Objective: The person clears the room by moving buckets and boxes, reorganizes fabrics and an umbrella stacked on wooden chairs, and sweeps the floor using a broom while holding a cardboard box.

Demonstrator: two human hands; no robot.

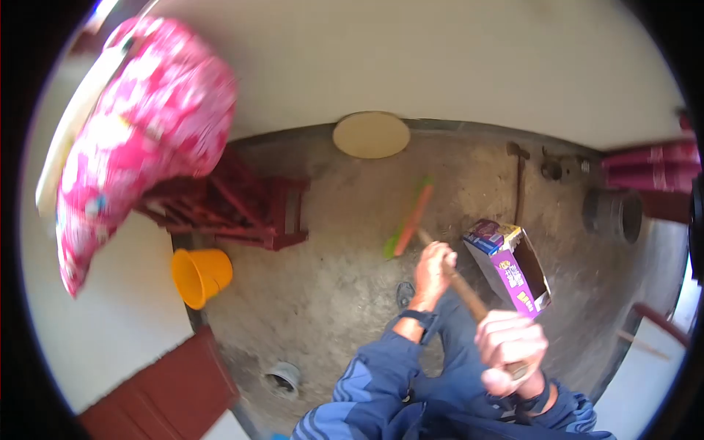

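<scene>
I hold a broom by its wooden handle (468, 295), which runs slantwise in front of my legs. My left hand (433, 273) is wrapped round the lower part of the handle, near the broom head (413, 222). That head is orange-red with green bristles, slightly blurred, over the concrete floor (334, 279). Higher up, my right hand (511, 346) grips the handle close to its top end. To the right of the broom lies an open purple cardboard box (511, 275) on the floor.
A yellow bucket (202, 277) and dark red wooden furniture (282, 213) stand at left, below a pink patterned cloth bundle (161, 95). A small grey pot (284, 379) lies nearer. By the far wall are a round board (371, 135), a long-handled tool (520, 180) and a dark bucket (616, 215).
</scene>
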